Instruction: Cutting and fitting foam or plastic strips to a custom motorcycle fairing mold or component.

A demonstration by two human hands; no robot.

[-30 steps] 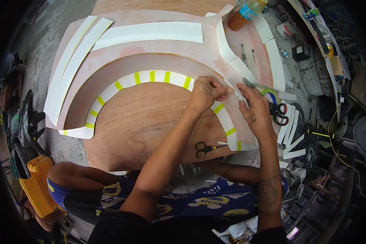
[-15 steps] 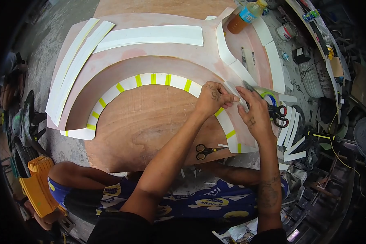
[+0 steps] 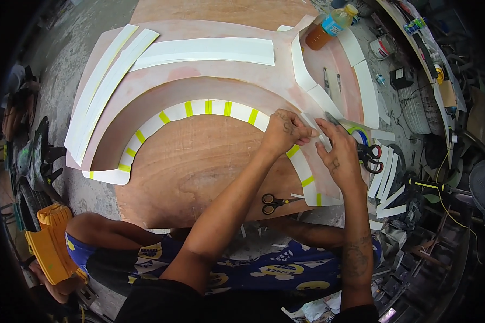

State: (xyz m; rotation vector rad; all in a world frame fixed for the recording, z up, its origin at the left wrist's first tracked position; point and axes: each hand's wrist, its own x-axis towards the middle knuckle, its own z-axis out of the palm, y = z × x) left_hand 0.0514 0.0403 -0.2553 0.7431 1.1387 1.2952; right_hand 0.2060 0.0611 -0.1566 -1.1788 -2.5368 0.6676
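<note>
My left hand (image 3: 287, 132) is closed in a pinch on a narrow white strip (image 3: 308, 119) along the right side of a pinkish arched panel (image 3: 188, 72). My right hand (image 3: 336, 153) rests just beside it, thumb and fingers apart, fingertips touching the strip area. The arch's inner edge has a white segmented flange (image 3: 161, 106) crossed by yellow tape. Red-handled black scissors (image 3: 370, 164) and a roll of tape (image 3: 357, 131), partly hidden, lie right of my right hand. Smaller scissors (image 3: 272, 203) lie below my left hand.
The panel rests on plywood (image 3: 204, 167). Long white pieces (image 3: 204, 51) lie on it; an amber bottle (image 3: 326, 32) stands in its upper recess. Cut strips (image 3: 388, 172), a tin (image 3: 381, 47) and a black adapter (image 3: 399, 74) are at right. A yellow plastic object (image 3: 48, 242) sits lower left.
My left hand has moved slightly right and down along the strip. My right hand has shifted a little downward, and the whole view has moved slightly.
</note>
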